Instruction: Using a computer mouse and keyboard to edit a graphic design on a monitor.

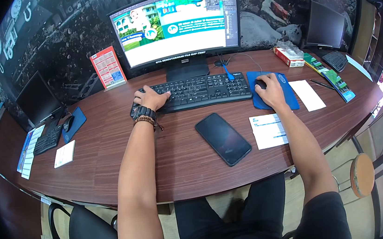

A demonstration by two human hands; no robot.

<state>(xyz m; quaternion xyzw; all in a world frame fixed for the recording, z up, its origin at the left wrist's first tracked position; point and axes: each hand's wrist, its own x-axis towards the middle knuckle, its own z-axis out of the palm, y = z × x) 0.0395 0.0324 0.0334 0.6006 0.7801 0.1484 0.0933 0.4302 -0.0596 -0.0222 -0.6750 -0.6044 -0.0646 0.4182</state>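
Observation:
My left hand [151, 98] rests on the left end of a black keyboard [199, 101], its fingers spread over the keys and the thumb stretched to the right. A dark watch [144, 112] and a beaded bracelet [144, 120] circle that wrist. To the right, my right hand [270, 91] is curled over a dark computer mouse [261, 83], whose body it partly covers. The mouse sits on a blue mouse pad [290, 94]. Behind the keyboard stands a lit curved monitor [177, 27] showing a green and white graphic layout.
A black phone [224, 138] lies before the keyboard, and a printed sheet [266, 132] lies partly under my right forearm. Farther right are a white paper [308, 95], a pen [322, 84] and a red-white box [289, 56]. A red calendar [107, 68] stands left of the monitor.

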